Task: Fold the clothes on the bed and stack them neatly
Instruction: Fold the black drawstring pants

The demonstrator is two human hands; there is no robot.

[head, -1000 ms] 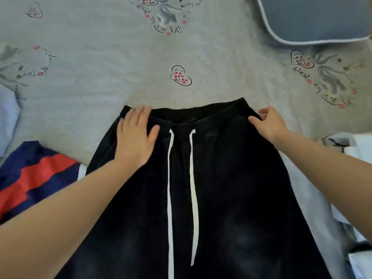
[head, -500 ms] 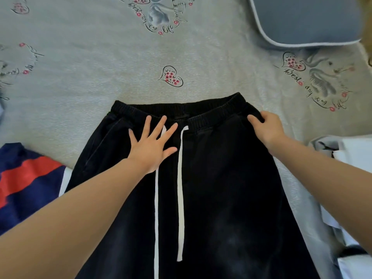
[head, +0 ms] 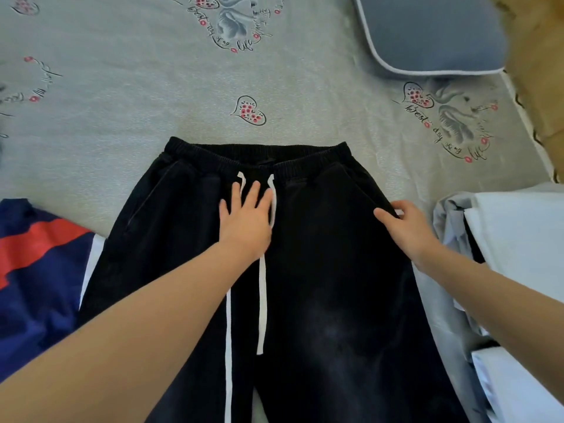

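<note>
Black trousers (head: pixel 320 270) lie flat on the bed (head: pixel 122 102), waistband away from the person. The left hand (head: pixel 245 222) presses flat on the white drawstrings (head: pixel 262 288). The right hand (head: pixel 406 228) grips the trousers' right edge. A navy-and-red garment (head: pixel 36 264) lies left, pale clothes (head: pixel 503 254) right, a pillow (head: pixel 427 29) beyond.

One pair of trousers (head: pixel 320 270), two drawstrings (head: pixel 262 300), two hands (head: pixel 247 221), one pillow (head: pixel 433 32).

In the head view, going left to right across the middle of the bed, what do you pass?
Navy and red garment → left hand on the black trousers → right hand → white and pale blue clothes.
</note>
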